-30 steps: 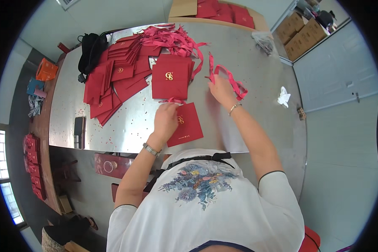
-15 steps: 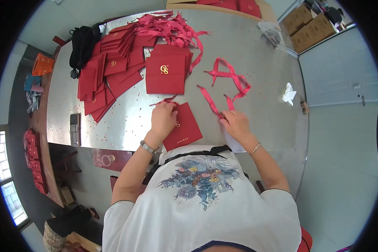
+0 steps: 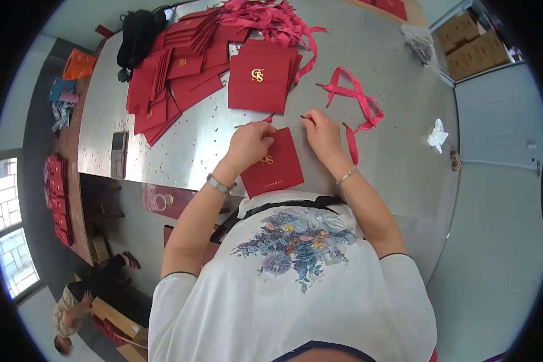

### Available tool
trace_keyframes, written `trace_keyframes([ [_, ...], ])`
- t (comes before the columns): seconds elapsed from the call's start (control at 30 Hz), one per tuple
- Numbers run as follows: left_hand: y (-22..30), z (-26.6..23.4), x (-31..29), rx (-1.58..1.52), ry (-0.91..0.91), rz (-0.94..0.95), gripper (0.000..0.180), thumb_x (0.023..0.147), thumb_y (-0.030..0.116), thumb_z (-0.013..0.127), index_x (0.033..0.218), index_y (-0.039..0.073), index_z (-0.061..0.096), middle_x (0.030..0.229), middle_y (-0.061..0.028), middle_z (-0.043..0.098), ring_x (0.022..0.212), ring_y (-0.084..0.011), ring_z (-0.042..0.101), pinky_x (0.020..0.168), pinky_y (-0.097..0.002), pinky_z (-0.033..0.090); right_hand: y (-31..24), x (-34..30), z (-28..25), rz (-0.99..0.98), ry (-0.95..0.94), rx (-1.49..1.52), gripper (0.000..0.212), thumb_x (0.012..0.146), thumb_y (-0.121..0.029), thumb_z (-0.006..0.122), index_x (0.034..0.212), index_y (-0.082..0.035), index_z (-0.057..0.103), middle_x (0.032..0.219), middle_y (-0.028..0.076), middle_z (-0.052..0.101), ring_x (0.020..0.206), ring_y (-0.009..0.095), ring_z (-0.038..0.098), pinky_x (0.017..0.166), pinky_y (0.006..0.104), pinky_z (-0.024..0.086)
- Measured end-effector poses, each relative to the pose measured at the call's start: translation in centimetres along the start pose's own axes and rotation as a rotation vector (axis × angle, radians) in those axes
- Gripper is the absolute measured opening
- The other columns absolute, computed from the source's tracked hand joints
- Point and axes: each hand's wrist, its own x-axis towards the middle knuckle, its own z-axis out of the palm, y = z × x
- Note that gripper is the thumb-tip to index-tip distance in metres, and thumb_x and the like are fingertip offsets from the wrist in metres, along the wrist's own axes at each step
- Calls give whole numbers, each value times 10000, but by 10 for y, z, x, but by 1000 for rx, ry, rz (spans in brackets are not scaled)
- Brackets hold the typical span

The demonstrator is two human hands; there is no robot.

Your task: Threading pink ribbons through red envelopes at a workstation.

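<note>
- Containers, head view: red bag [image 3: 279, 171] lies flat on metal table [image 3: 404, 175] close to person's waist, gold mark on front partly hidden by L hand; contents, if any, n/v.
- Stack of red bags [image 3: 259, 87] just beyond it; fanned pile of red bags [image 3: 187, 65] to L of that, insides hidden.
- Clear plastic bag [image 3: 417, 43], far R of table, w/ dark stuff inside, too blurred to ID.
- Open carton [image 3: 116, 317], lower L by a co-worker, has red items in it; brown cartons [image 3: 478, 55], upper R, contents n/v.
- L hand [image 3: 249, 145]: comes in from below, palm down, thumb on bag's front, fingers curled at top edge, pinching it; short ribbon bits [image 3: 269, 118] poke out by fingers.
- R hand [image 3: 324, 140]: apart from bag, R of it, fingers bent, thumb + index pressed tog. on dark-tipped ribbon end [image 3: 302, 117].
- Loose pink ribbon [image 3: 373, 116] on table near R hand; ribbon heap [image 3: 265, 23] at far side.
</note>
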Motion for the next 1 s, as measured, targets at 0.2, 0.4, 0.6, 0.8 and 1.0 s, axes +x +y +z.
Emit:
trace_keyframes([
  [0.2, -15, -1, 5, -399, -161, -128, 203, 806, 41, 608, 990, -40, 641, 1017, -145, 682, 926, -230, 639, 842, -308, 483, -46, -36, -14, -3, -80, 346, 148, 849, -190, 628, 866, -44, 651, 803, 157, 656, 747, 349, 635, 672, 424, 504],
  [0.4, -17, -2, 10, -298, -262, -133, 203, 813, 35, 595, 993, -46, 642, 971, -126, 677, 880, -191, 624, 819, -296, 484, -48, -34, -5, -6, -174, 233, 162, 854, -182, 624, 894, -32, 668, 799, 193, 650, 743, 366, 639, 652, 416, 504],
  [0.6, -8, 1, 5, -250, -203, -146, 206, 820, 32, 583, 1005, -36, 639, 929, -104, 678, 843, -164, 616, 793, -290, 484, -48, -34, 5, -6, -180, 120, 142, 836, -172, 620, 822, -37, 660, 738, 181, 638, 688, 378, 624, 617, 445, 495],
  [0.8, 3, 0, -2, -153, -135, -104, 207, 821, 45, 586, 1008, -26, 640, 901, -142, 674, 827, -209, 635, 770, -316, 492, -49, -30, 6, -9, -218, 87, 157, 825, -174, 608, 792, -25, 648, 732, 193, 636, 674, 388, 621, 617, 462, 501],
  [1.0, 27, 2, -14, 70, -48, 11, 211, 829, 57, 580, 1018, -10, 647, 909, -185, 672, 837, -301, 652, 761, -346, 502, -73, -21, -1, -103, -293, -180, 171, 805, -167, 604, 737, -12, 624, 732, 210, 633, 692, 394, 627, 644, 475, 511],
])
